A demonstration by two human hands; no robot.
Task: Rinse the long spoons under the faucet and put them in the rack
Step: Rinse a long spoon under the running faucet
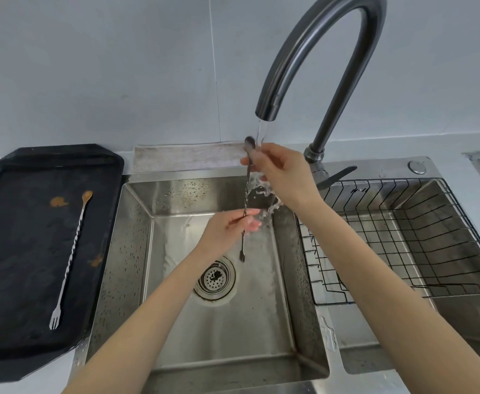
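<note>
Two long spoons (245, 191) (71, 257), two hands (230, 227) (284, 174)

Right grip (278, 172) pinched, raised; left grip (233, 227) pinched, lower

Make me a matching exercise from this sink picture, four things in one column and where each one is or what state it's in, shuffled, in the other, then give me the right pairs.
Things:
1. spoon on the tray
2. held spoon
3. wire rack
4. faucet

Places or states:
A. running water
B. sitting in the right-hand basin with nothing in it
C. lying flat with brown residue on its bowl
D. upright under the stream, bowl end up, gripped by both hands

Pairs: 1-C, 2-D, 3-B, 4-A
</note>
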